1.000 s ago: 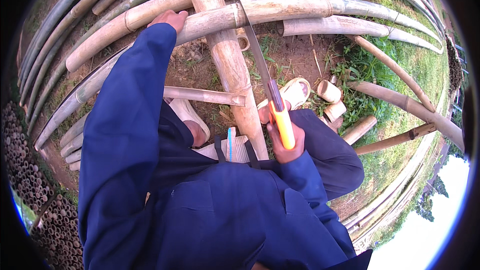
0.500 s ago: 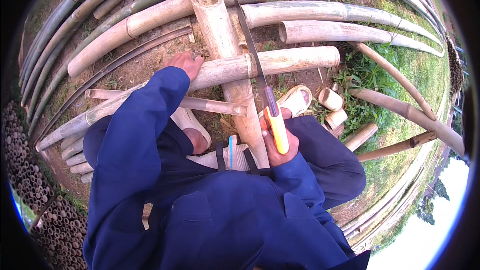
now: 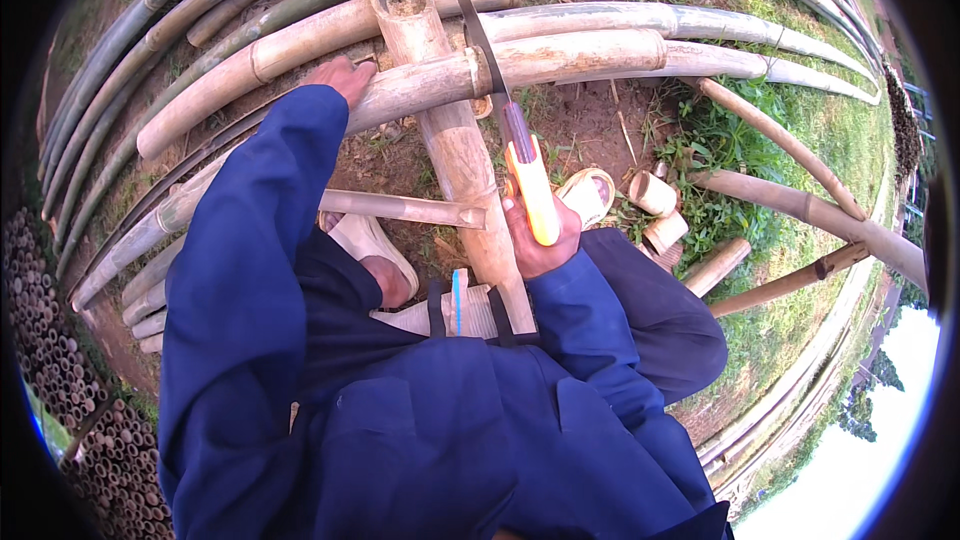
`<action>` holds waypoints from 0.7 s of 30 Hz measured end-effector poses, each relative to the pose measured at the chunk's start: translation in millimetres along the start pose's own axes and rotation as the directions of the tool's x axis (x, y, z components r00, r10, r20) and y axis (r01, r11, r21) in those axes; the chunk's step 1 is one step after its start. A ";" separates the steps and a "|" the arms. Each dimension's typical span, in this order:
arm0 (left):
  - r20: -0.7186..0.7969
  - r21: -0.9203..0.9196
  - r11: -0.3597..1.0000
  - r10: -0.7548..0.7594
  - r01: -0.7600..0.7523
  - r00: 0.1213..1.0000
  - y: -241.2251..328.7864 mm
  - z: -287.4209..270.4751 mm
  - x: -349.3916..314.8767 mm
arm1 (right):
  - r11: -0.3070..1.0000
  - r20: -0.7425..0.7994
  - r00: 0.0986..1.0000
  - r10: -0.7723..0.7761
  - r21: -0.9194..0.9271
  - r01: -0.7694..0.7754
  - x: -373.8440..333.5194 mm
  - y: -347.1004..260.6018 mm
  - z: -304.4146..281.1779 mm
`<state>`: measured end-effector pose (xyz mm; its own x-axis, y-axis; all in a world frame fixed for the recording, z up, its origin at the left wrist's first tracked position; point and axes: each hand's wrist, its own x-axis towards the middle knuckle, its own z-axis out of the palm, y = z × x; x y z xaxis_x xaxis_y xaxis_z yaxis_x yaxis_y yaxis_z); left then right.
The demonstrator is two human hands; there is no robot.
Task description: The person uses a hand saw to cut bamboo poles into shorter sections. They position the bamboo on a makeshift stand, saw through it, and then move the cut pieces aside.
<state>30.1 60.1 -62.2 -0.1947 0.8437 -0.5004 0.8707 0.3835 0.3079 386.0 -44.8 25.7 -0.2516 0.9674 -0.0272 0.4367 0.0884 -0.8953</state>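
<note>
A thick bamboo pole [image 3: 420, 85] lies crosswise over a sloping bamboo support [image 3: 465, 155], which has a notch cut near its far end. My left hand [image 3: 345, 78] is closed over the pole, left of the support. In my right hand [image 3: 548, 240] is the yellow-orange handle of a handsaw [image 3: 528, 175]. Its long dark blade points away from me and lies across the pole at a ring-like joint, just right of the support. How deep the blade sits in the bamboo, I cannot tell.
Several long bamboo poles [image 3: 320, 25] lie beyond and to the left. Short cut bamboo pieces [image 3: 653, 194] rest by my right foot. A thinner bamboo piece [image 3: 405, 208] crosses before my left foot. More poles [image 3: 800, 200] lean at the right; stacked bamboo [image 3: 55, 340] stands far left.
The pole has shifted away from me and slightly left, with my left hand on it. My right hand and the saw have moved the same way.
</note>
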 end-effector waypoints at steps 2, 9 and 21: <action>-0.114 0.024 0.998 -0.057 0.060 0.992 -2.4 -7.5 10.1 | 0.993 -0.052 0.998 -0.046 0.102 0.051 23.3 13.7 14.6; -0.581 0.081 0.997 0.051 -0.005 0.812 8.2 23.9 -35.9 | 0.993 0.011 0.999 0.053 0.100 -0.054 65.6 -13.9 7.7; -0.407 0.063 0.981 -0.143 0.184 0.902 31.0 -11.5 -24.0 | 0.984 -0.018 0.991 -0.131 -0.123 0.128 -24.9 22.2 -3.9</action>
<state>56.6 56.1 -31.3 -0.4840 0.8592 -0.1659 0.8467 0.5077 0.1591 405.3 -66.0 8.3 -0.2913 0.9515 0.0984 0.5041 0.2402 -0.8296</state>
